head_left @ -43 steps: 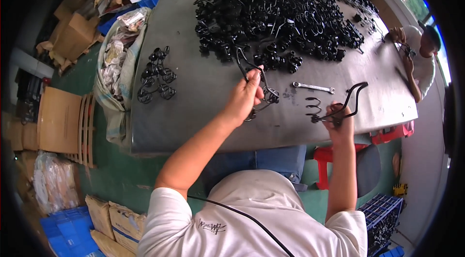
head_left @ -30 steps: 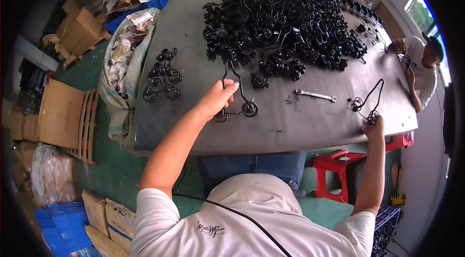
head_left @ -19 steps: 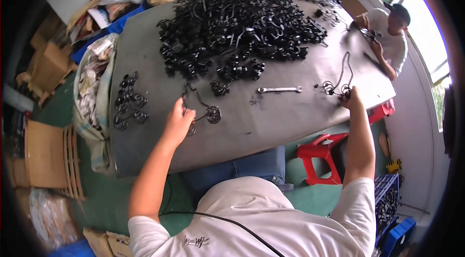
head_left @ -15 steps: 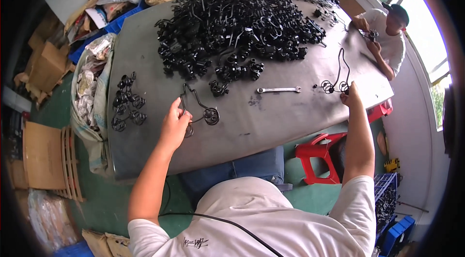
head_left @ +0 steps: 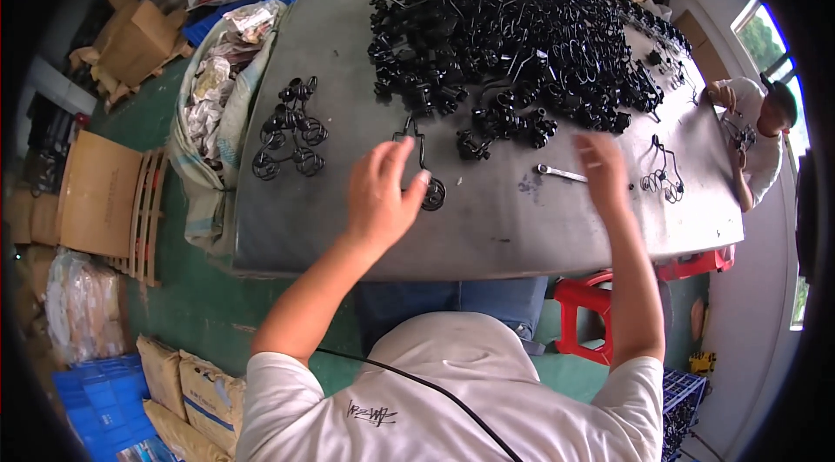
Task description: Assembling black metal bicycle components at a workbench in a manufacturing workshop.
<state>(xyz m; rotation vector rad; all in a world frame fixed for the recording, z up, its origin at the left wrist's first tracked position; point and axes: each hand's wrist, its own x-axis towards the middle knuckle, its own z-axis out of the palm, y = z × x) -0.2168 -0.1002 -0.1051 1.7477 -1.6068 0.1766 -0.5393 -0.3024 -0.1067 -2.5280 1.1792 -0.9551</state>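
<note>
My left hand hovers over the near middle of the table, thumb and fingers spread, holding nothing. Beneath and beside it lies a bent black wire part with a coiled end, partly hidden by the hand. Smeared by motion, my right hand is over the right end of a silver wrench, covering that end; its fingers cannot be made out. Farther right, another black wire part with coils rests on the tabletop. Several coiled black parts are grouped at the left.
A large heap of black wire parts covers the far side of the grey table. Someone in a white shirt sits at the right end, handling a part. A filled woven sack stands left; a red stool is below the near edge.
My right hand has left the right-hand wire part and moved left to the wrench. The left hand has opened, letting go of its wire part. The whole view has shifted.
</note>
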